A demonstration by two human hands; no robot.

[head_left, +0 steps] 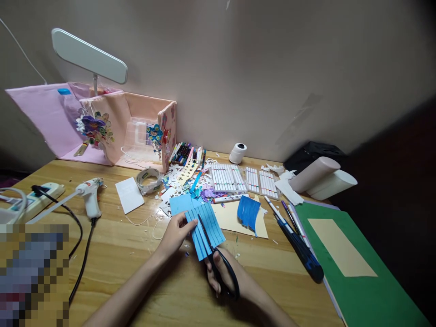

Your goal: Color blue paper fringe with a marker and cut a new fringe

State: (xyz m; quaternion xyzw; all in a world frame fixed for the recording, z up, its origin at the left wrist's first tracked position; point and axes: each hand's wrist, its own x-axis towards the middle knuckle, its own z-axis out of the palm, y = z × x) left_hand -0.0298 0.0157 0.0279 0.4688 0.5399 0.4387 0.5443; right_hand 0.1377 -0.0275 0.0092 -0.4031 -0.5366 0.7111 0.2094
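Note:
My left hand [176, 233] pinches the left edge of a light blue paper sheet [200, 217] that is cut into several long strips. My right hand [220, 274] grips black-handled scissors [218, 259], whose blades reach up into the sheet between two strips. The paper is held just above the wooden desk [136, 268], tilted toward the right.
A darker blue fringed paper [248, 211] lies on a cream sheet to the right. Marker sets [238, 179], paper scraps, a tape roll [149, 180], a white card [129, 194], a glue gun [89, 190] with cord, pens and a blue knife [299, 247], green card [354, 272], pink box [143, 131] and lamp [89, 55] surround them.

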